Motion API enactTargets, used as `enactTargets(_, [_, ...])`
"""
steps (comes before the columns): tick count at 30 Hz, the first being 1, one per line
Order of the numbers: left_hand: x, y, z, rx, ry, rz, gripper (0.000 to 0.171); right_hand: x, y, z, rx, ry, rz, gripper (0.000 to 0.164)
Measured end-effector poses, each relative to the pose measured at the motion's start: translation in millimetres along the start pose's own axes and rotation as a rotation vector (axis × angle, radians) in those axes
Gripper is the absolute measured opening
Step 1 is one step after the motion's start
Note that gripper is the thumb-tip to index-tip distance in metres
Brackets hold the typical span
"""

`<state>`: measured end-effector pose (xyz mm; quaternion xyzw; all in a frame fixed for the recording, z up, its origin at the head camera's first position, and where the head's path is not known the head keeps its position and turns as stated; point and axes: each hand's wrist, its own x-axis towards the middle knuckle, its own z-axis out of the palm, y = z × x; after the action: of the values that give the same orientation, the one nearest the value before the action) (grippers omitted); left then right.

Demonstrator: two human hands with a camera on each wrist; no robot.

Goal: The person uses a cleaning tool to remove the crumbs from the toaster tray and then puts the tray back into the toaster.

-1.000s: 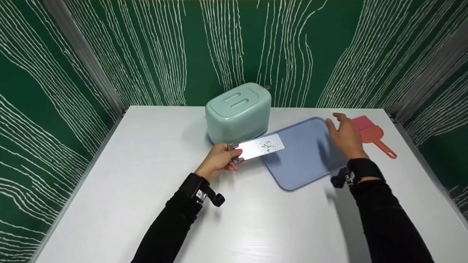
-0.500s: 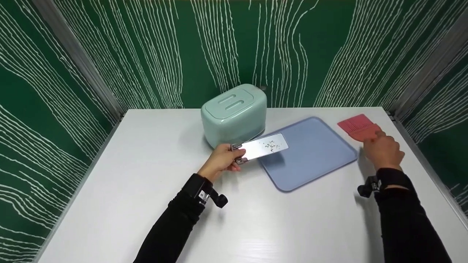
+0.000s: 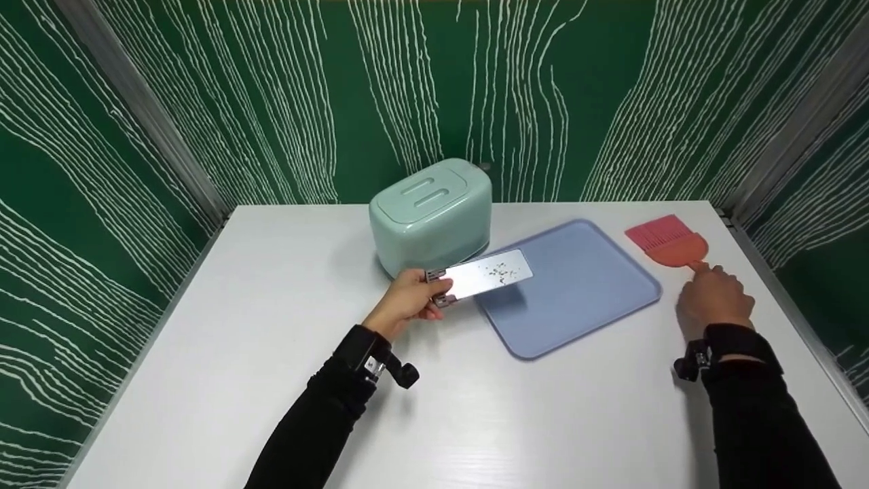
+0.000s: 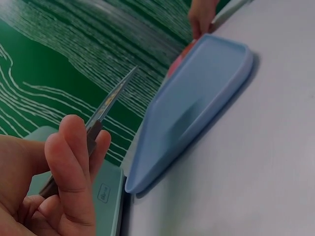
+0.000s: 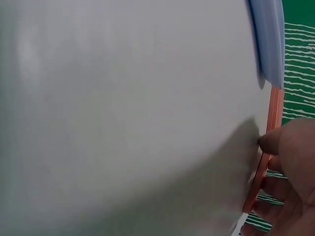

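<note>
My left hand pinches the dark end of a flat silver crumb tray, thumb on top. Small brown crumbs lie toward its far end. It is held in the air over the near-left edge of a blue tray; the left wrist view shows it almost edge-on. At the right, my right hand grips the handle of a pastry brush with an orange body and pink bristles. In the right wrist view, thumb and fingers hold the orange handle close to the white table.
A mint-green toaster stands behind my left hand, close to the blue tray's left corner. The white table reaches back to green walls with white line patterns. Grey metal posts mark the back corners.
My right hand has moved right from beside the blue tray's far edge onto the pastry brush's handle and taken hold of it. My left hand stays nearly still with the crumb tray.
</note>
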<state>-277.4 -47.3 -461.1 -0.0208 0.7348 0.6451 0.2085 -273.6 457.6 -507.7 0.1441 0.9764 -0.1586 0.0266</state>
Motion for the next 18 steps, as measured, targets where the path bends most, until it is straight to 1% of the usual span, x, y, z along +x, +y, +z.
enactTargets(2, [0.4, -0.5, -0.7, 0.009, 0.003, 0.009, 0.022, -1, -1, -2, -0.037, 0.011, 0.007, 0.042])
enactTargets(4, [0.8, -0.5, -1.4, 0.018, 0.006, 0.013, 0.021, -2, -2, -4, -0.054, 0.031, 0.015, 0.036])
enactTargets(8, [0.6, 0.5, -2.2, 0.025, -0.001, 0.008, 0.021, -3, -4, -9, -0.065, 0.072, 0.036, 0.033])
enactTargets(10, [0.8, 0.4, -2.3, 0.024, -0.004, 0.010, 0.022, -4, -4, -10, -0.043, 0.094, 0.055, 0.035])
enactTargets(12, [0.5, 0.5, -2.3, 0.022, -0.003, 0.013, 0.022, -5, -4, -11, 0.019, 0.085, 0.085, 0.040])
enactTargets(14, [0.4, 0.4, -2.4, 0.010, -0.004, 0.012, 0.021, -6, -4, -13, 0.104, 0.053, 0.125, 0.048])
enactTargets(15, [0.2, 0.5, -2.3, 0.002, -0.005, 0.012, 0.020, -7, -3, -14, 0.150, 0.032, 0.145, 0.052])
enactTargets(17, [0.2, 0.5, -1.8, -0.008, -0.008, 0.011, 0.019, -8, -1, -17, 0.253, -0.026, 0.176, 0.049])
enactTargets(18, [0.3, 0.5, -1.4, -0.013, -0.010, 0.012, 0.019, -9, 0, -18, 0.294, -0.049, 0.188, 0.054])
